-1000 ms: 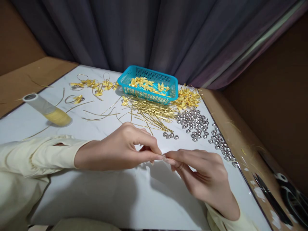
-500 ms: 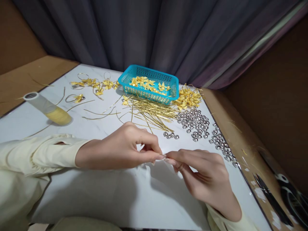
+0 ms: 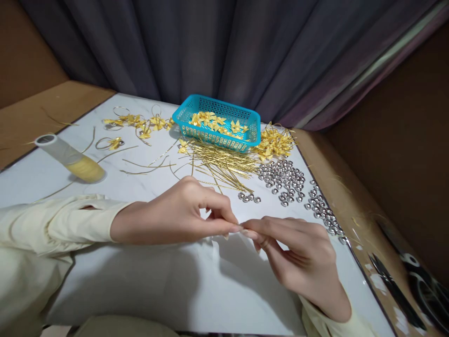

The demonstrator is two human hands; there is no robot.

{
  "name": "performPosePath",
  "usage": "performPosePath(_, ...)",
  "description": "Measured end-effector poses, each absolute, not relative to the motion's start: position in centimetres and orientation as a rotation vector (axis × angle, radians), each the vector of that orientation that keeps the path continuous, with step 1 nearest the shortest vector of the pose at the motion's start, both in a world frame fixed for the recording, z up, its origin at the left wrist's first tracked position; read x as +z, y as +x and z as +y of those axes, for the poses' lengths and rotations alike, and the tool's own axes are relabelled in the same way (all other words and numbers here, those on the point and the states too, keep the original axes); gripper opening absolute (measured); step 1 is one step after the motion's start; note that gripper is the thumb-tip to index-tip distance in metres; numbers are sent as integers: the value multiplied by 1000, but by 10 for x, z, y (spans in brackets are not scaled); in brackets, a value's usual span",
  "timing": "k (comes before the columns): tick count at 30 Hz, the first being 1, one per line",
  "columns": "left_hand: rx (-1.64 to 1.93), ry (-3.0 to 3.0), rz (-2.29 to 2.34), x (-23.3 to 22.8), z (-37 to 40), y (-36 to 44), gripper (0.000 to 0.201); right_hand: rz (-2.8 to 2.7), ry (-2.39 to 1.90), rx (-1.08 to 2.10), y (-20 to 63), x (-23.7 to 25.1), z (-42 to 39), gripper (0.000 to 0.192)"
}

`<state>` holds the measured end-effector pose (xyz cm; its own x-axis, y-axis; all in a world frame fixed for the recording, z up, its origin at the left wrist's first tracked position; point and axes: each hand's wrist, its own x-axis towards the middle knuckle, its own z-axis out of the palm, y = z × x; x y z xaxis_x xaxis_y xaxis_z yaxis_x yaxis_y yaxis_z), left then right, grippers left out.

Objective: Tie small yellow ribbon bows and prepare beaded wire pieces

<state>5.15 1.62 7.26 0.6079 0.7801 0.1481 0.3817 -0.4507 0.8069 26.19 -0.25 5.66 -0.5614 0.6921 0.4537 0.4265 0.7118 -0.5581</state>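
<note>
Both hands pinched together at the fingertips, low over the white marble-look table [image 3: 140, 285].
My left hand [image 3: 175, 217] and right hand [image 3: 298, 255] meet tip to tip; thumbs and forefingers pressed together on something too small to make out. Just beyond them: loose pile of thin gold wire strips [image 3: 220, 164], scatter of small silver beads [image 3: 284, 178], turquoise plastic mesh basket [image 3: 217, 133] holding gold ribbon bows [image 3: 213, 120].

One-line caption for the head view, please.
Left hand and right hand pinch fingertips together over a white table, near gold strips, silver beads and a blue basket.
</note>
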Motion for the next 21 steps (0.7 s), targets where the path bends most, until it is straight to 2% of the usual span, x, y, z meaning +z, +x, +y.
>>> performPosePath(21,644,2071,943,72,16,52,10,-2254,-877,514,262,56,-4,23)
